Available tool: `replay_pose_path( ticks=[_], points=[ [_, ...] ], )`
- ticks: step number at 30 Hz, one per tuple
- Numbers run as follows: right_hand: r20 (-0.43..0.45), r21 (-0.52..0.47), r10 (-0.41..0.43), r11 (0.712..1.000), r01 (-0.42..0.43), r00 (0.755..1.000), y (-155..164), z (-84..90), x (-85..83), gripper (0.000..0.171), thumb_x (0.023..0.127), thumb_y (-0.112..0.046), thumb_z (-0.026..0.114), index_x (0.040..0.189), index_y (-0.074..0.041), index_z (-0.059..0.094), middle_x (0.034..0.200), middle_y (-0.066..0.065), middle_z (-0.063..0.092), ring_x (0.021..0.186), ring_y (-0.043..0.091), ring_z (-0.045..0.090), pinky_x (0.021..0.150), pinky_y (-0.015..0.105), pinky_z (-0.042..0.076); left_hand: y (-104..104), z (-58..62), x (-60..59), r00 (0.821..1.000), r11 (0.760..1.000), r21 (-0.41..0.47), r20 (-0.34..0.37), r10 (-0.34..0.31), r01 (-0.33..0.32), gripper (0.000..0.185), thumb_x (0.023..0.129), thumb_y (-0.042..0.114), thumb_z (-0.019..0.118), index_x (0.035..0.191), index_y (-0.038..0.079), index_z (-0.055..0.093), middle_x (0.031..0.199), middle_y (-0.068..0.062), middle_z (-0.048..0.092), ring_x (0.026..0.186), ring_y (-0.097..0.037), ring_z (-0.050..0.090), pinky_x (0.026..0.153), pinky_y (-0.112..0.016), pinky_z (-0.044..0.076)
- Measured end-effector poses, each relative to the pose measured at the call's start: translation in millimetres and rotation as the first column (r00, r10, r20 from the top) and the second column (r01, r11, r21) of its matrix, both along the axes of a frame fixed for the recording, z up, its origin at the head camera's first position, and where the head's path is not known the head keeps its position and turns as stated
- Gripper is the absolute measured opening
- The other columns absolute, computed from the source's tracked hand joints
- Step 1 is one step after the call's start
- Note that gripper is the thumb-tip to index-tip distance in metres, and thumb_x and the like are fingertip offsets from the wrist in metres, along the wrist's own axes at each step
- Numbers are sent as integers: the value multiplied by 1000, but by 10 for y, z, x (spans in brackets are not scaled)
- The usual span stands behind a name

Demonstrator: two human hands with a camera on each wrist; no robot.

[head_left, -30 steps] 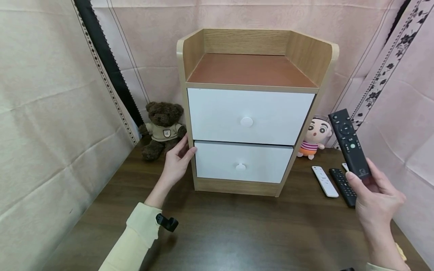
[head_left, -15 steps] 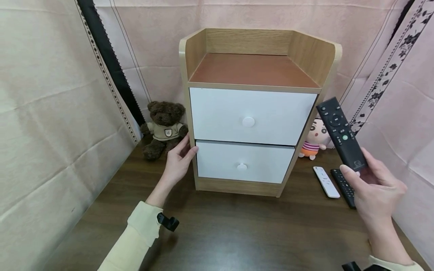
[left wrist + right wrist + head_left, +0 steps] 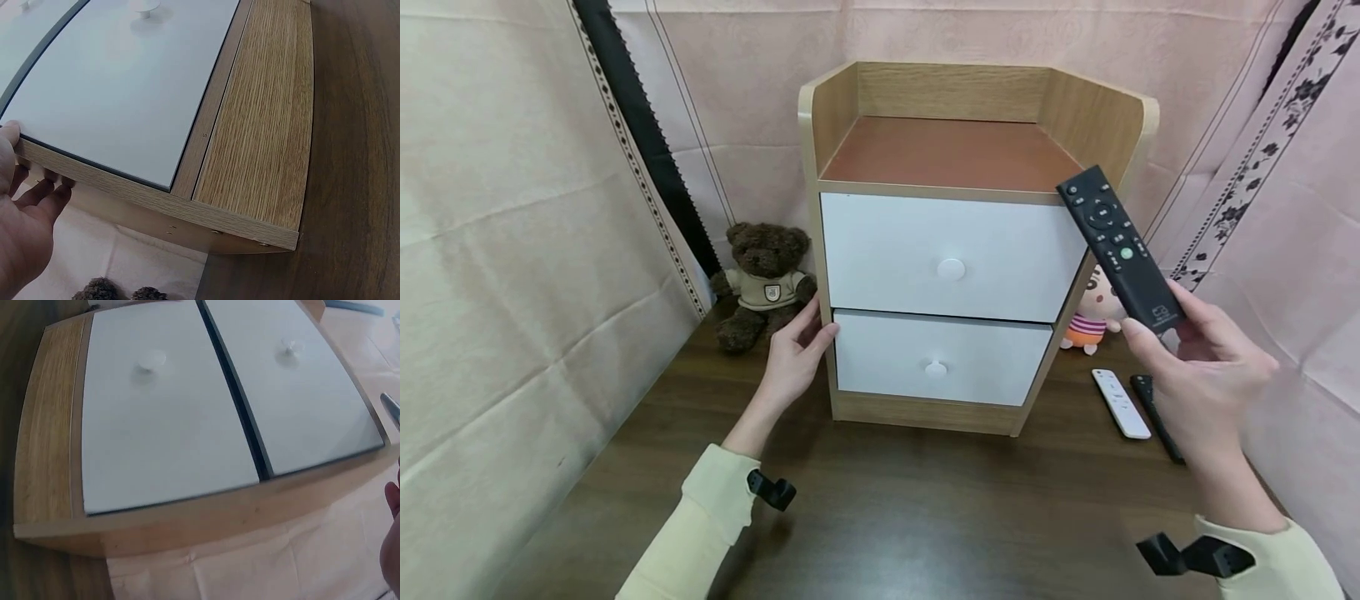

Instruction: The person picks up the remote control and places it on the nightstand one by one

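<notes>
In the head view a small wooden drawer cabinet (image 3: 925, 417) with two white drawers stands in the middle. My left hand (image 3: 796, 354) holds its left side edge low down. In the left wrist view the thumb lies at the front edge while the fingers (image 3: 53, 197) touch the side panel. My right hand (image 3: 1210, 375) grips a black remote control (image 3: 1122, 250) by its lower end, buttons facing up. The remote is raised, and its far end overlaps the upper right drawer corner in the head view. Only part of the right hand (image 3: 390, 544) shows in the right wrist view.
A white remote (image 3: 1121, 403) and another black remote (image 3: 1156, 417) lie right of the cabinet. Behind them sits a cartoon doll (image 3: 1086, 327), partly hidden. A brown teddy bear (image 3: 765, 258) sits at the left. Cloth curtains (image 3: 550, 292) surround the wooden table (image 3: 887, 517).
My right hand has carried the black remote left and upward, from beside the doll to over the cabinet's right edge. The left hand stays on the cabinet's side.
</notes>
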State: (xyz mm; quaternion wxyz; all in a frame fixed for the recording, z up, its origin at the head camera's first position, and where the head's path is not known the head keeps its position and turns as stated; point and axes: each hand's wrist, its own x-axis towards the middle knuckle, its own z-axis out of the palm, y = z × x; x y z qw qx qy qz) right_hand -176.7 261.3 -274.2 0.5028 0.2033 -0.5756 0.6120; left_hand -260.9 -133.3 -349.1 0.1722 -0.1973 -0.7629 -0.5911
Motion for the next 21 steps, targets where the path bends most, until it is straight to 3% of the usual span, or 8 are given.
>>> replay_pose_path(
  ticks=[6,11,16,21],
  points=[
    [38,120,-165,980,159,986,-212,143,-66,41,73,11,82,113,6,76,100,12,76,76,15,65,77,17,55,0,-11,-2,1000,1000,-2,-11,0,0,59,104,10,62,157,2,37,150,-21,49,132,-33,55,98,-31,51],
    [37,154,-216,966,208,976,-354,250,-143,40,75,8,81,114,-2,79,91,4,76,65,12,60,60,13,49,-1,-8,6,1000,1000,-3,-8,6,-6,59,104,10,62,157,1,37,151,-21,48,133,-33,54,99,-32,51],
    [36,195,-267,947,255,963,-546,397,-213,39,76,0,85,114,-8,80,87,-5,74,64,9,59,60,15,46,0,-7,9,1000,1000,3,-9,1,-1,59,104,10,62,157,2,37,150,-20,49,131,-33,56,98,-31,51],
    [26,253,-297,926,281,955,-759,611,-293,39,77,-8,87,115,-5,79,86,-6,71,64,8,57,64,14,48,-1,-10,6,1000,1000,5,-15,-4,5,59,104,10,62,157,2,37,154,-17,45,133,-31,53,101,-33,50]
  ],
)
